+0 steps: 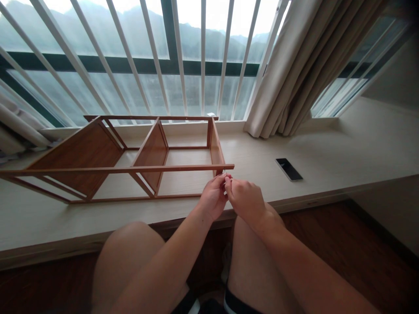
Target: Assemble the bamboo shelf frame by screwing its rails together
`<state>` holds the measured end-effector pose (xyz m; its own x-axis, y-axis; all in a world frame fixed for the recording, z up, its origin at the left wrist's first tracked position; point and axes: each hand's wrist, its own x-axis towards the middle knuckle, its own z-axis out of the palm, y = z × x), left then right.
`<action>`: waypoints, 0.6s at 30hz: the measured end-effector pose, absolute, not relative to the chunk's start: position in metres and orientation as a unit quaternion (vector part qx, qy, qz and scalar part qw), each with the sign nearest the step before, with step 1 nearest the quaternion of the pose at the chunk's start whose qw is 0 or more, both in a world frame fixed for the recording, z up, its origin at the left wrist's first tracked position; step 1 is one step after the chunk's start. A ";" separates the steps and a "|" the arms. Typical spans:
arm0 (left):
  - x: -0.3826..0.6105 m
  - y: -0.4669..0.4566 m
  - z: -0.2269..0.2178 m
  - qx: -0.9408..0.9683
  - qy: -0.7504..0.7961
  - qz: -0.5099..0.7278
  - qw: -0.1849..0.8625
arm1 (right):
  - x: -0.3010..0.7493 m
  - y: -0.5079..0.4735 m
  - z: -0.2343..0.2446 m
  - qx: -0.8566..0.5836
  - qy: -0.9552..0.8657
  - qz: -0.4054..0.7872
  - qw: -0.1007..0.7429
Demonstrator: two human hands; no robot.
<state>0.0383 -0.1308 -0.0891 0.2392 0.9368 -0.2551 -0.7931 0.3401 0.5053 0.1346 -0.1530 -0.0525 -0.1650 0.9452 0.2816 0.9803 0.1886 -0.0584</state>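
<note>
A brown wooden shelf rack (183, 168) lies on its side on the pale window ledge, its panels standing upright between the rails. At the right end of its near rail, my left hand (214, 195) and my right hand (244, 196) meet with fingertips pinched together. A small thin light-coloured piece shows at the fingertips, just below the rail; its kind is too small to make out. The fingers of both hands are closed and partly hide it. Whether the piece touches the rail, I cannot tell.
A black phone (289, 169) lies on the ledge (252, 152) to the right. Behind the rack stand white window bars (203, 56). A beige curtain (288, 78) hangs at the right, another at the far left. My knees are against the ledge's front edge, above a dark wooden floor (343, 244).
</note>
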 end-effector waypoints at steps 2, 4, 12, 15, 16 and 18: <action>0.039 -0.130 -0.090 0.136 0.256 0.556 0.779 | 0.135 -0.153 -0.050 -0.635 -0.760 -0.077 0.115; 0.040 -0.129 -0.090 0.131 0.249 0.553 0.784 | 0.136 -0.153 -0.048 -0.635 -0.761 -0.085 0.103; 0.041 -0.130 -0.089 0.110 0.219 0.542 0.804 | 0.139 -0.154 -0.044 -0.626 -0.769 -0.102 0.076; 0.042 -0.130 -0.089 0.102 0.211 0.542 0.807 | 0.137 -0.153 -0.042 -0.625 -0.771 -0.099 0.072; 0.042 -0.130 -0.089 0.099 0.206 0.542 0.809 | 0.137 -0.154 -0.041 -0.625 -0.771 -0.098 0.070; 0.042 -0.130 -0.090 0.086 0.194 0.543 0.812 | 0.136 -0.154 -0.039 -0.625 -0.772 -0.098 0.067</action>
